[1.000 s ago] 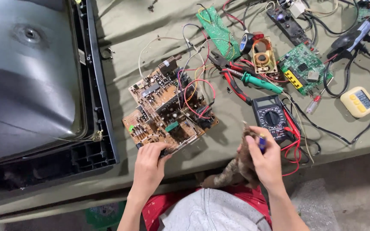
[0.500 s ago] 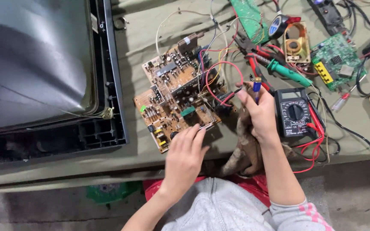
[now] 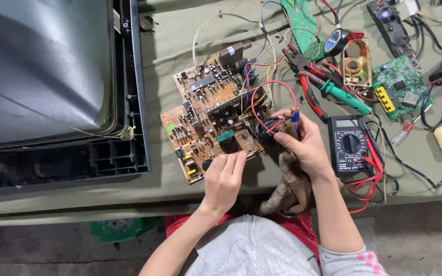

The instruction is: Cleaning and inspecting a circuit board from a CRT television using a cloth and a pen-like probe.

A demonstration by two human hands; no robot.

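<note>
Our left hand pressed flat-fingered on the near edge of the brown circuit board, gripping nothing; our right hand pinched a blue-tipped tool at the board's right edge. The board lay bare on the bench, wires attached, so work seemed midway. Beyond lay one multimeter, two green boards and one television.
</note>
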